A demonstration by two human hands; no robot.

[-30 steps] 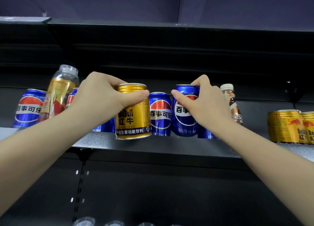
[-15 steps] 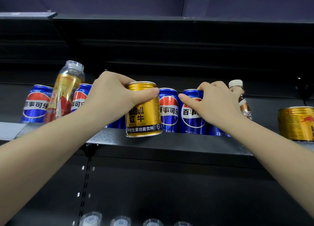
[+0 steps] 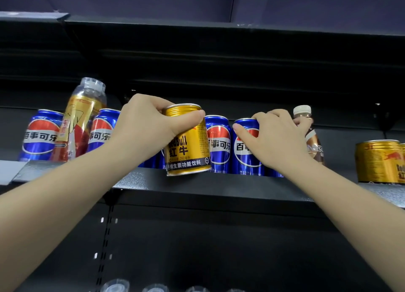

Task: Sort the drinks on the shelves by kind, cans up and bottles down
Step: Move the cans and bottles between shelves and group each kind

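step: mid-sort on upper shelf (image 3: 197,182); gold can going into the row of cans
left hand (image 3: 142,125): fingers curled round top of gold Red Bull can (image 3: 186,140), thumb on right side of rim; firm hold
gold can position: at shelf front edge, tilted slightly, base looks just at or above the lip; just beside blue Pepsi can (image 3: 219,144)
right hand (image 3: 276,138): thumb on face of another Pepsi can (image 3: 245,151), fingertips reaching to neck of brown coffee bottle (image 3: 311,142); grip on either not certain, cannot tell
next move (judgement): seat gold can flat in a gap; bottles need to come down, so coffee bottle and tall gold bottle (image 3: 81,120) likely next
risk (judgement): tilted can near lip could slip off
materials: cans smooth glossy metal, short cylinders, ribbed shoulders; bottles clear plastic, shrink labels, coffee bottle cap white, tall bottle cap clear; tall one leaning
shelf: dark speckled metal, matte
lower level: clear bottle caps (image 3: 114,286) just showing
far right: more gold cans (image 3: 379,160) standing apart
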